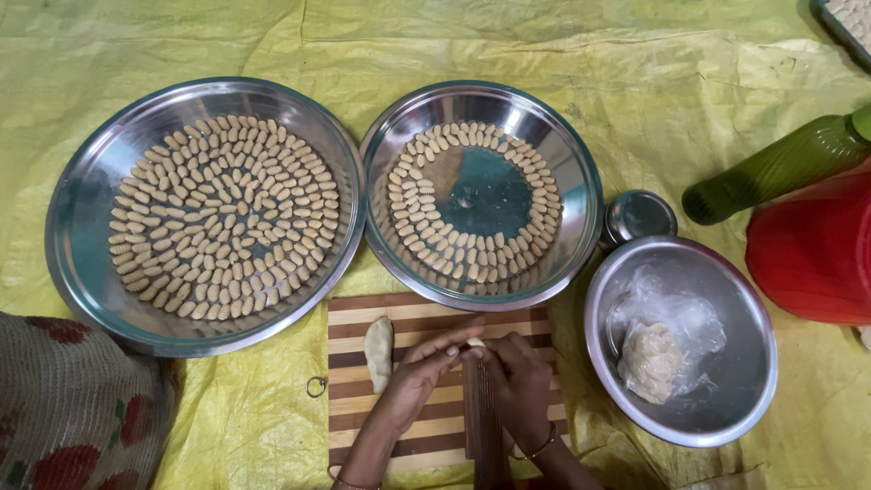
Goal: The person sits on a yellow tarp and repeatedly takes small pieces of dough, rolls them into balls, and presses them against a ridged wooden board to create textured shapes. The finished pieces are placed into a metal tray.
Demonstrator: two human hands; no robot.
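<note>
With the left steel plate [82,209] full of ridged dough shells and the right plate [581,181] ringed but bare-centred, my left fingers [445,349] and right fingers [494,356] close on a small dough piece [475,343] over the ridged board [481,408], a dough log [378,352] and a bowl's lump [650,363] unshaped.

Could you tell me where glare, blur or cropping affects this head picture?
Head view: light is soft and even; glare on the right plate centre and the left plate rim; the bowl reflects dully; the left hand and right hand are sharp, casting faint shadows on the striped board; the green bottle and red container are cropped at the right edge.
</note>
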